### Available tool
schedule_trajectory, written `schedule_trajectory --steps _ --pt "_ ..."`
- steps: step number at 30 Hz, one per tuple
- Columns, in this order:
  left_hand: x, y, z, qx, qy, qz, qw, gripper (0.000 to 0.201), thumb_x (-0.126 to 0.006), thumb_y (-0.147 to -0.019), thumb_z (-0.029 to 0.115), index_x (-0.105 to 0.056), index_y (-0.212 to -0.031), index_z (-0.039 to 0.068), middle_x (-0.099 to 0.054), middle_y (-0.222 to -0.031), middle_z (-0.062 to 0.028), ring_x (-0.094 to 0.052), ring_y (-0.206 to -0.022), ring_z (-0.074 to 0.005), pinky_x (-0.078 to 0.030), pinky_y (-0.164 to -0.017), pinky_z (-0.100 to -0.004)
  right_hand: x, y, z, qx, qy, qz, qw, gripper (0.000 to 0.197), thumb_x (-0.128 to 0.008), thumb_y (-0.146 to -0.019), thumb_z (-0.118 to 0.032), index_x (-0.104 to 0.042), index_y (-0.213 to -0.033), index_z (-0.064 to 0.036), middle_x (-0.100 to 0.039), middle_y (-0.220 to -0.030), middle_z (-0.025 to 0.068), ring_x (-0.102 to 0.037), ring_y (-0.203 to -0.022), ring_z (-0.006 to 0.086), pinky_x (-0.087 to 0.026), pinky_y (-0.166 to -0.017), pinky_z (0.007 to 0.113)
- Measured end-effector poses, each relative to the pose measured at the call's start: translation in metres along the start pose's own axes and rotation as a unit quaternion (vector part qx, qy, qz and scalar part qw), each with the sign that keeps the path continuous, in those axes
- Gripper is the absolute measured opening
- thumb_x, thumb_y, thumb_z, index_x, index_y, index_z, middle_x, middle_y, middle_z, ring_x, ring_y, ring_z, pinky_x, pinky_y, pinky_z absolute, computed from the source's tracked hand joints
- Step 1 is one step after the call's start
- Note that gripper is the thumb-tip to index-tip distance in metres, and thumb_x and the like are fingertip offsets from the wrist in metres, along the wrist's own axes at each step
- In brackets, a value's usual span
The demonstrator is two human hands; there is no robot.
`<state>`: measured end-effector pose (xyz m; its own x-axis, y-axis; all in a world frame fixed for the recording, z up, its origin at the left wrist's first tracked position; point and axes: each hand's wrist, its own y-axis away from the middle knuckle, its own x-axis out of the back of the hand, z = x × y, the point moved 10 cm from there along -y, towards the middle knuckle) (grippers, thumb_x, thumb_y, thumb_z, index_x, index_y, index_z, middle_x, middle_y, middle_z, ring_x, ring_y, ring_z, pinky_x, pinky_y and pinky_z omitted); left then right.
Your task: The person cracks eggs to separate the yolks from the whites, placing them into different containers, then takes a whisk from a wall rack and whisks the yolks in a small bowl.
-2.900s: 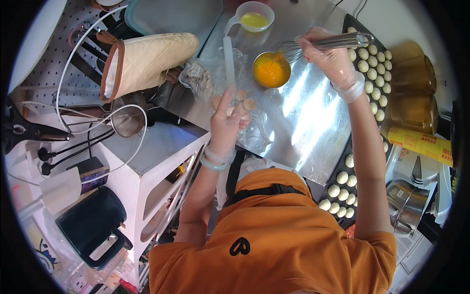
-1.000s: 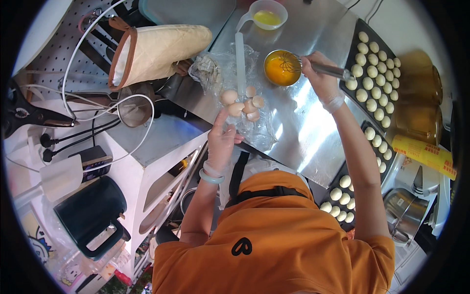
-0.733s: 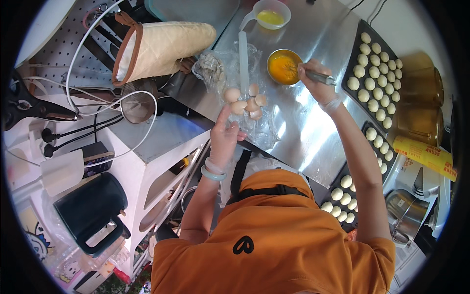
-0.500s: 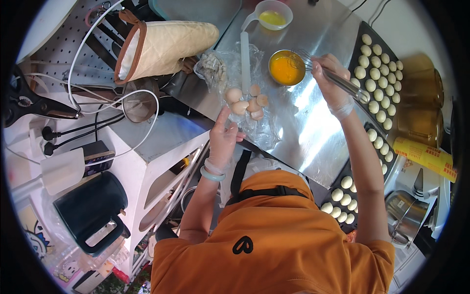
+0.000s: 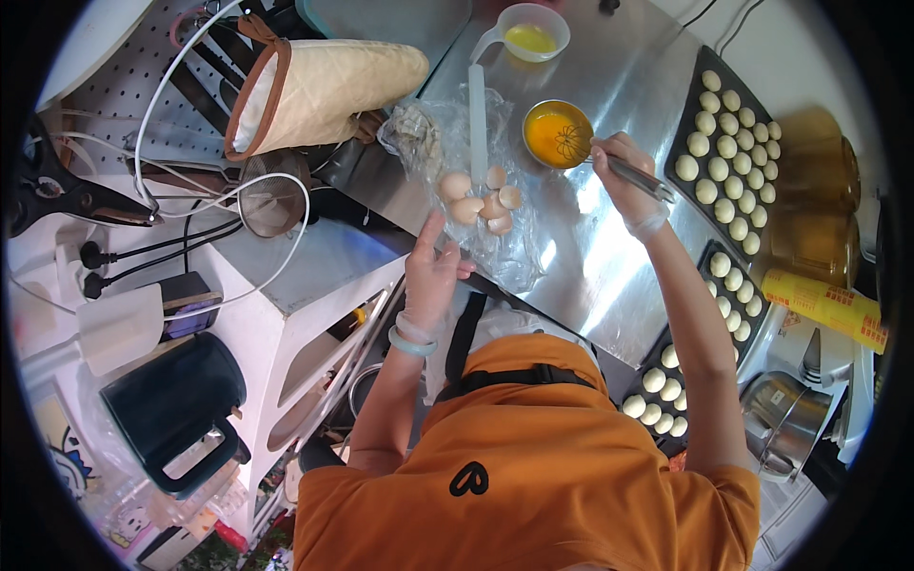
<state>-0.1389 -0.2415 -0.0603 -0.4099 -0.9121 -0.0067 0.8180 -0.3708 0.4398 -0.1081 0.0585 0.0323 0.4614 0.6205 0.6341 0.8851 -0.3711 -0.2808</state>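
Observation:
My gloved right hand (image 5: 625, 183) is closed round the handle of a wire whisk (image 5: 573, 143). The whisk's wires dip into orange-yellow beaten egg (image 5: 546, 129) in a small metal bowl (image 5: 526, 139). My left hand (image 5: 433, 276), also in a clear glove, hovers at the near edge of the steel table with its fingers apart and nothing in them. Just beyond its fingertips, cracked eggshells (image 5: 492, 205) lie on crumpled clear plastic (image 5: 514, 252). A white stick-like tool (image 5: 477, 124) rests on that plastic beside the shells.
A handled cup (image 5: 533, 13) with yellowish liquid stands at the far side. Dark trays (image 5: 687, 133) of pale dough balls (image 5: 729, 146) line the right. To the left are an oven mitt (image 5: 328, 90), a sieve (image 5: 271, 195), white cables and a dark jug (image 5: 171, 395).
The whisk has swung lower within the bowl, its wires now nearer the middle of the egg. My right hand has shifted slightly left and down. The left hand has barely moved.

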Motion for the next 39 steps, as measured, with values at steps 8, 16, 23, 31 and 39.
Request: schedule_trajectory --steps 8,16,23,31,39 --pt "0.003 0.001 -0.001 -0.008 -0.002 -0.001 1.0 0.051 -0.046 -0.095 0.004 -0.031 -0.144 0.002 -0.045 -0.14 -0.018 -0.067 -0.07 -0.0147 -0.054 -0.06 -0.0234 -0.002 0.004 0.039 -0.133 -0.133 0.035 0.981 0.018 -0.064 -0.089 -0.014 -0.065 -0.087 0.004 -0.062 -0.076 0.0087 -0.06 -0.065 0.0144 -0.049 -0.06 0.026" --pt "-0.001 0.0 -0.008 -0.011 -0.001 -0.008 1.0 0.052 -0.046 -0.095 0.003 -0.031 -0.144 0.002 -0.044 -0.141 -0.0189 -0.066 -0.07 -0.014 -0.054 -0.061 -0.0227 0.001 -0.005 0.053 -0.222 -0.192 -0.002 0.956 0.024 -0.062 -0.09 -0.015 -0.062 -0.079 0.0069 -0.058 -0.061 0.0051 -0.056 -0.053 0.0104 -0.047 -0.051 0.025" --pt "-0.004 0.0 -0.01 0.001 0.005 -0.011 1.0 0.052 -0.046 -0.095 0.003 -0.032 -0.144 0.003 -0.043 -0.141 -0.0189 -0.066 -0.07 -0.0135 -0.053 -0.062 -0.0224 0.006 -0.009 0.033 -0.208 -0.118 -0.067 0.969 0.024 -0.062 -0.09 -0.015 -0.063 -0.078 0.0052 -0.058 -0.059 0.0048 -0.056 -0.052 0.0103 -0.047 -0.051 0.025" --pt "-0.001 -0.002 -0.012 0.011 0.015 -0.01 1.0 0.052 -0.046 -0.094 0.004 -0.031 -0.144 0.001 -0.043 -0.141 -0.0192 -0.066 -0.07 -0.0138 -0.053 -0.062 -0.0222 0.027 -0.025 0.012 -0.181 -0.119 -0.075 0.973 0.024 -0.063 -0.09 -0.017 -0.061 -0.078 0.0038 -0.058 -0.061 0.0038 -0.057 -0.054 0.0102 -0.048 -0.052 0.024" --pt "0.0 -0.004 -0.011 0.009 0.014 -0.009 1.0 0.052 -0.046 -0.095 0.004 -0.03 -0.145 0.001 -0.042 -0.141 -0.0197 -0.066 -0.07 -0.015 -0.053 -0.061 -0.0224 0.057 -0.059 -0.027 -0.145 -0.171 0.002 0.974 0.025 -0.066 -0.088 -0.02 -0.064 -0.084 0.0049 -0.059 -0.064 0.0036 -0.058 -0.056 0.0089 -0.048 -0.054 0.022"
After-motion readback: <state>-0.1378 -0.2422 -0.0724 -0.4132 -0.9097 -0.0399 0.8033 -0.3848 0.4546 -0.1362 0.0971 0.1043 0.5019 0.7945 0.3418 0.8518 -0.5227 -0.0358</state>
